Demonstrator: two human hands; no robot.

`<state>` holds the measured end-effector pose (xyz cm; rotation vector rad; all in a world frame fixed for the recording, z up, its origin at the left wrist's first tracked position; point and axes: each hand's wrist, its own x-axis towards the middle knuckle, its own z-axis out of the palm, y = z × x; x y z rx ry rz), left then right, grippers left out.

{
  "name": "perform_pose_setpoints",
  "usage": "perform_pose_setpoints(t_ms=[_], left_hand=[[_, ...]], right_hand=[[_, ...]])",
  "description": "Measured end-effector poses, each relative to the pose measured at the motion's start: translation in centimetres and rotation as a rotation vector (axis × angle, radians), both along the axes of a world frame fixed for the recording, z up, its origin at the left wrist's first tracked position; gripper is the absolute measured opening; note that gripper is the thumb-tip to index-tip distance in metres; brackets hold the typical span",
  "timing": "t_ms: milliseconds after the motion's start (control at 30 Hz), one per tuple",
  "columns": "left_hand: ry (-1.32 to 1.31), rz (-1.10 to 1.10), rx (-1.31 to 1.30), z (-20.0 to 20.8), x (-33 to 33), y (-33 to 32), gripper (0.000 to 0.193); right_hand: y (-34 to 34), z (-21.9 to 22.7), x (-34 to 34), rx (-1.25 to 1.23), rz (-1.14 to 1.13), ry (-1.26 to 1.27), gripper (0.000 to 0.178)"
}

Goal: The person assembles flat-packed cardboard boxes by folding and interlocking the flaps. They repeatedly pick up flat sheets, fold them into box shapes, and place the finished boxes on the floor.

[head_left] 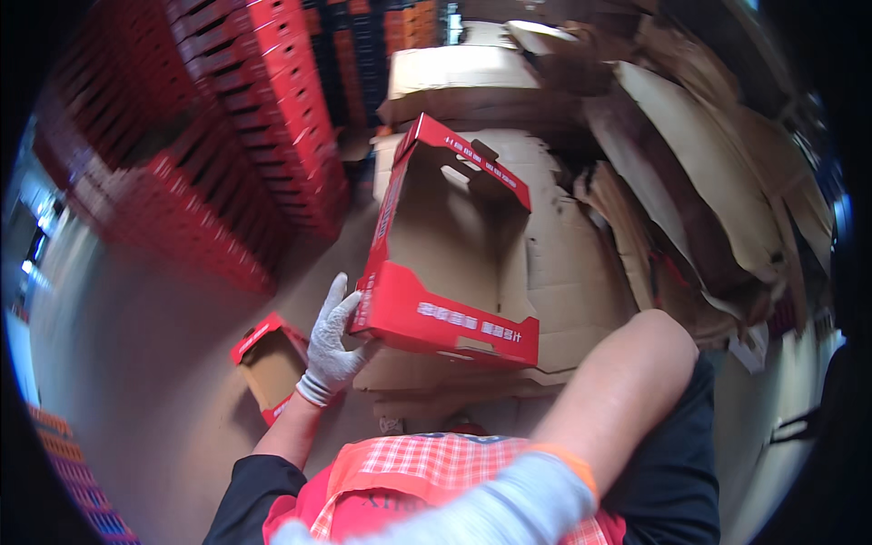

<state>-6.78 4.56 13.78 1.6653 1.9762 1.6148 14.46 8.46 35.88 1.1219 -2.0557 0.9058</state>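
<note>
Red stacked boxes (292,100) upper left, brown cardboard (695,154) right; gloved left hand (334,350) half-curled, gripping open red carton (454,313); right hand's (436,520) fingers unclear.

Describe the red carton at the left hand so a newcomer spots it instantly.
Find the large brown cardboard pile at centre and right. Over its left part, the gloved left hand touches a corner of an open-topped red carton, brown inside. It appears far larger than the other red carton, lower left behind that hand's wrist.
</note>
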Motion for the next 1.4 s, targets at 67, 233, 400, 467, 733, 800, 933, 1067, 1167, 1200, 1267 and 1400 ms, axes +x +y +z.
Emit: perform_pose_setpoints(t_ms=[67,233,400,467,733,800,933,1067,1167,1200,1267,1400], left_hand=[[-0.153,0.138,-0.219,-2.7,0.7,-3.7,0.083],[0.099,0.239,-0.344,-7.4,4.3,-5.5,0.089],[-0.021,0.264,-0.214,-8.5,6.1,-7.4,0.076],[-0.035,0.365,-0.169,-10.1,6.1,-9.7,0.073],[-0.242,0.676,-0.665,-24.5,3.5,-22.9,0.070],[-0.243,0.658,-0.843,-27.6,1.9,-26.2,0.070],[-0.241,0.560,-0.893,-33.6,-2.9,-30.0,0.063],[-0.193,0.459,-0.905,-40.6,-8.2,-31.7,0.057],[-0.184,0.359,-1.003,-46.3,-10.6,-32.5,0.053],[-0.109,0.366,-0.971,-48.2,-10.9,-32.9,0.051],[0.247,0.180,-1.159,-51.2,-10.9,-33.0,0.045],[0.299,0.160,-1.200,-54.3,-10.9,-33.3,0.038]], right_hand=[[0.0,-0.1,0.8,0.064,-0.008,0.263,0.029],[7.6,-2.3,1.4,0.375,0.127,-0.006,0.042],[12.1,-14.7,-0.7,0.525,-0.717,-0.731,0.094],[12.7,-19.7,-1.7,0.664,-0.786,-0.712,0.098],[13.2,-20.6,-10.0,0.580,-1.024,-0.982,0.084],[9.9,-19.1,-13.6,0.652,-0.916,-0.899,0.082],[0.8,-20.0,-23.8,0.762,-0.664,-0.842,0.081],[-8.7,-30.0,-34.5,0.810,-0.385,-0.781,0.081],[-14.8,-41.7,-39.0,0.856,-0.229,-0.808,0.083],[-16.5,-45.5,-39.7,0.823,-0.190,-0.772,0.081],[-18.3,-51.6,-39.9,0.876,-0.180,-0.800,0.079],[-20.4,-58.7,-40.4,0.876,-0.184,-0.915,0.076]])
